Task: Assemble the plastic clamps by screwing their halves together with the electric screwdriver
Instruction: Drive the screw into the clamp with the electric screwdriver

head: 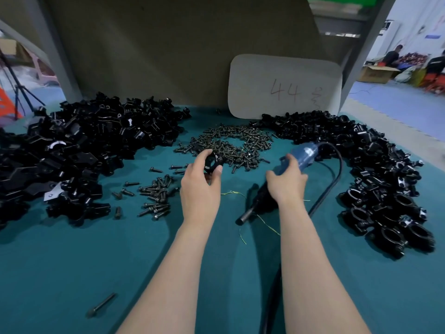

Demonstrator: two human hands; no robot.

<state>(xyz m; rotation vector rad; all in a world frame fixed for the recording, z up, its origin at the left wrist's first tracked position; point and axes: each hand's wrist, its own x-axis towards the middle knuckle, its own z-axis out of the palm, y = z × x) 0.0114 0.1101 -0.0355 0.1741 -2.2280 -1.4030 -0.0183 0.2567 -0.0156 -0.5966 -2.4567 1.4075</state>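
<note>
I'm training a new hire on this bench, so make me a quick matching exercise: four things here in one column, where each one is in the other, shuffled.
1 clamp
2 electric screwdriver
3 screw pile
4 white card

A propped against the back wall
B gripped by the right hand
C heaped on the teal mat
D held in the left hand

Pairs: 1-D, 2-B, 3-C, 4-A
</note>
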